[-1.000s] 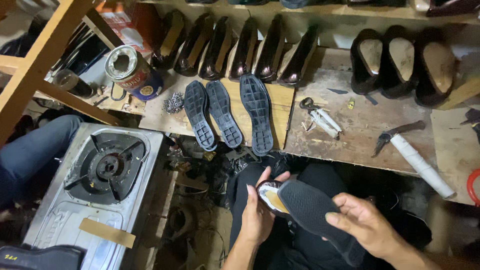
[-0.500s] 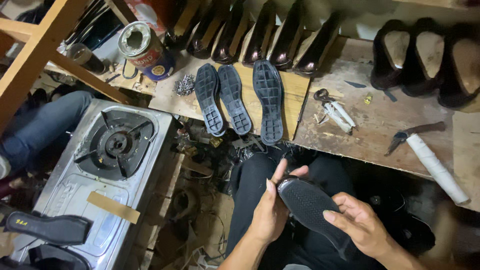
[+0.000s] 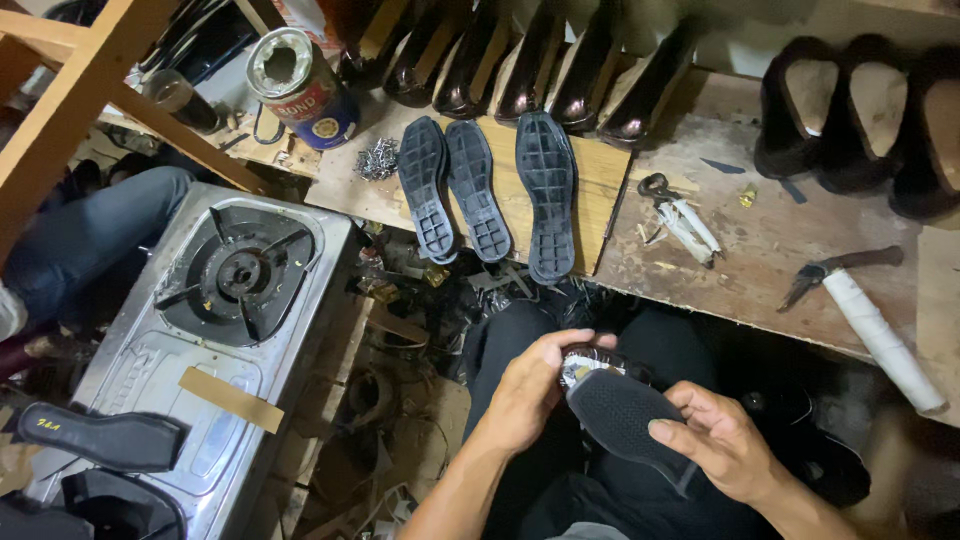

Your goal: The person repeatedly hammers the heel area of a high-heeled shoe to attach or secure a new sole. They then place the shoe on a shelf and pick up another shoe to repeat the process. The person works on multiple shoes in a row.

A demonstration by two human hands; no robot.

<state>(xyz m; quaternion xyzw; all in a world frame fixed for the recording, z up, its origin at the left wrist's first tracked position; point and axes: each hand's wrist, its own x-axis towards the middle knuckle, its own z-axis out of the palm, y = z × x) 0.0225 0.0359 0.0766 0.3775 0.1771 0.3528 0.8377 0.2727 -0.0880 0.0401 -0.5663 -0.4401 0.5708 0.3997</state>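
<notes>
I hold a black shoe with a black rubber sole (image 3: 625, 415) over my lap, sole side up. My left hand (image 3: 530, 385) wraps around its toe end, where a pale lining shows. My right hand (image 3: 722, 445) grips the heel end, thumb lying on the sole. Three loose black rubber soles (image 3: 480, 200) lie tread-up on a wooden board (image 3: 600, 175) just beyond my knees.
A steel gas stove (image 3: 220, 330) stands at left with black soles (image 3: 105, 438) on its near end. A glue tin (image 3: 300, 85), small nails (image 3: 377, 160), scissors (image 3: 680, 215) and a white-handled tool (image 3: 870, 320) lie on the bench. Dark shoes (image 3: 540, 60) line the back. Another person's jeans-clad leg (image 3: 85, 235) is far left.
My left hand has slid from the shoe's side over its toe end and closed round it. The shoe has turned slightly, and the view has shifted a little.
</notes>
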